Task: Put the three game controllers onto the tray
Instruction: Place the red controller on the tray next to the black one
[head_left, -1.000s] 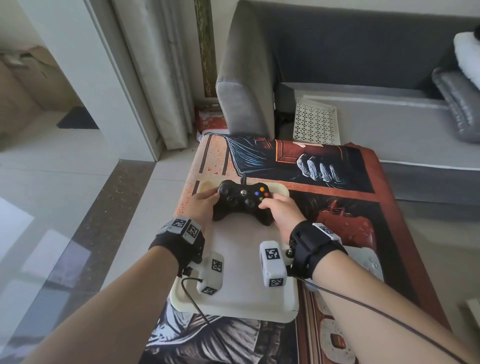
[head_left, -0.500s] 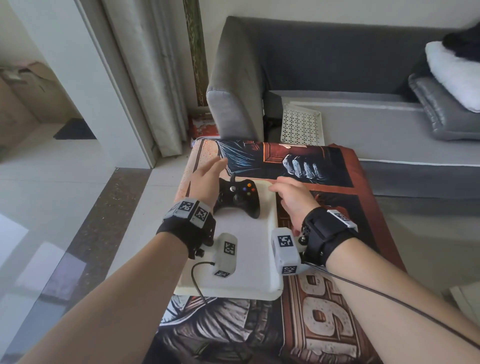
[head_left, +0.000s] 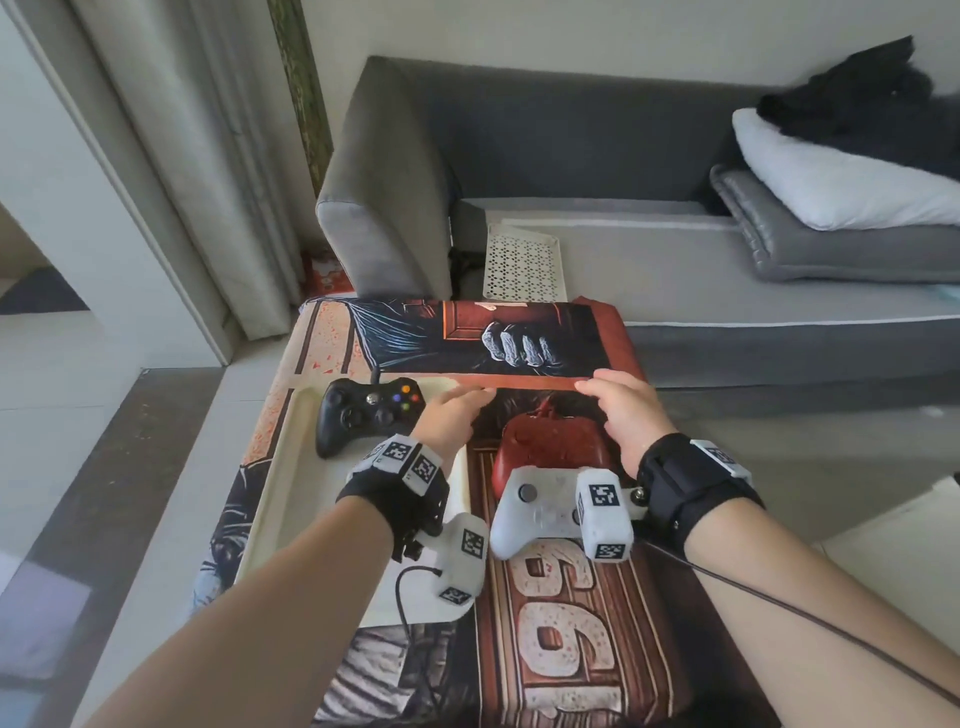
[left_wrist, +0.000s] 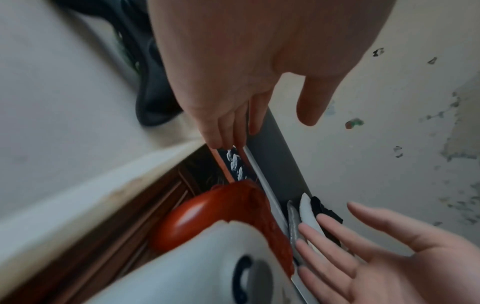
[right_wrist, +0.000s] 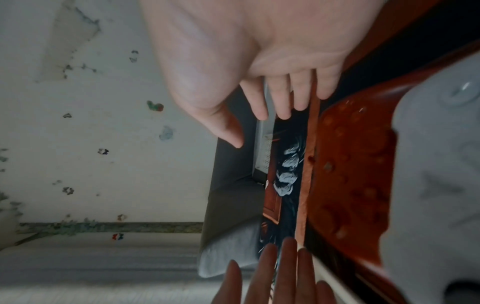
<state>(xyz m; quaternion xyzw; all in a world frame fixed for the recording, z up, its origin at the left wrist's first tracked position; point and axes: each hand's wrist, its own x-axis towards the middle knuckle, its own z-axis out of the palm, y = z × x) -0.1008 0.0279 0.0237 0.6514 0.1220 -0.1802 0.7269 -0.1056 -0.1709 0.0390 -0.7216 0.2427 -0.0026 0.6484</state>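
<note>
Three controllers show, and one tray (head_left: 283, 483). The black pad (head_left: 370, 415) lies on the tray at its far end, face up, with two dark sticks, a silver centre button and four coloured buttons (green, red, blue and orange), a cord running off its far edge. The red pad (head_left: 550, 441) lies off the tray on the printed cloth (head_left: 571, 649), just right of the tray's right rim, its face dotted with raised buttons. The white pad (head_left: 540, 512) lies nearer the person, its far edge touching or overlapping the red one, with a grey stick on its left side; a wrist camera block covers its right grip. Two hands are up over the red pad, one on each side of it. The left hand (head_left: 452, 415) hangs flat with fingers straight and thumb apart, holding nothing, above the tray's right rim. The right hand (head_left: 626, 410) is likewise spread, fingers straight, holding nothing, above the red pad's right shoulder. Whether either palm touches the red pad cannot be told. Beyond the cloth stands a grey sofa (head_left: 597, 156).
</note>
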